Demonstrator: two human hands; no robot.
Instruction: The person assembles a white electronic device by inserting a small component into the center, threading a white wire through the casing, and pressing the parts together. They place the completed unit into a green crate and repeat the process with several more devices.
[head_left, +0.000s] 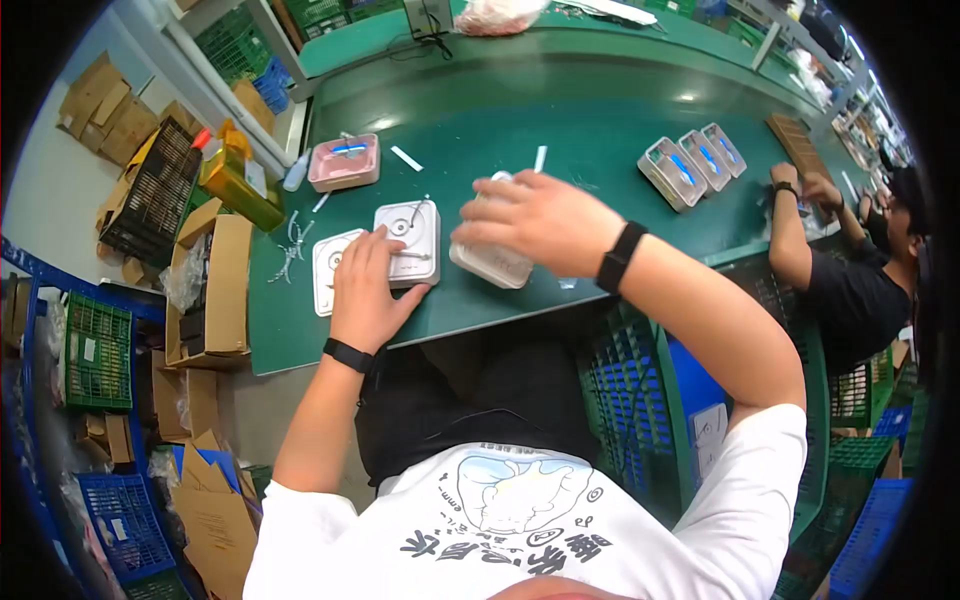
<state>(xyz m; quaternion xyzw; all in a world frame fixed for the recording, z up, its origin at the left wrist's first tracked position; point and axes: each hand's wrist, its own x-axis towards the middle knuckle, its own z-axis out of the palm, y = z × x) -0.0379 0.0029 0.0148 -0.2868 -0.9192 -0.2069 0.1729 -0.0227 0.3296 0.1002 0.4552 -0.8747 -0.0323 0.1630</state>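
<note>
Centre frame: right hand (540, 220) clamped over white square casing (492, 262), just right of second white casing (410, 240) that left hand (365, 290) presses flat, fingers open.

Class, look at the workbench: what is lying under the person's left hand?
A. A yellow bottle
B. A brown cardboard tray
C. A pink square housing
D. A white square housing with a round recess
D: the left hand rests flat on a white square housing with a round recess, while the pink housing sits farther back on the green table.
</note>
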